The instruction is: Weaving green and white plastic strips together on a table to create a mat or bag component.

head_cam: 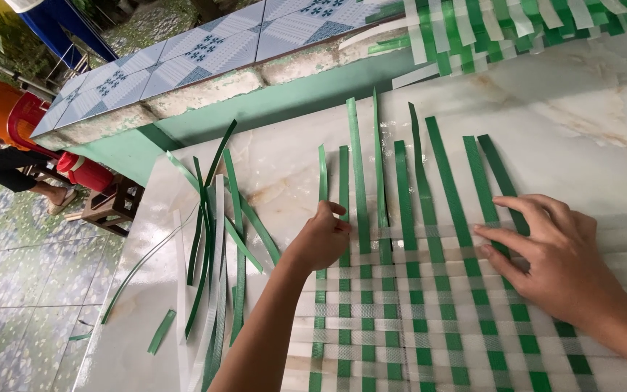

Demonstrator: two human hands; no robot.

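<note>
The pale marble table (604,109) carries a green-and-white woven mat (429,319); the right hand (553,261) lies flat, fingers spread, pinning strips; the left hand (321,239), curled, seemingly pinches a green strip (322,181); best keep it snug and square.

pale marble table (589,109) bears a green-and-white woven strip mat (429,319); loose green strips (215,239) beside it.

No packages, labels, signs or screens are visible.
</note>
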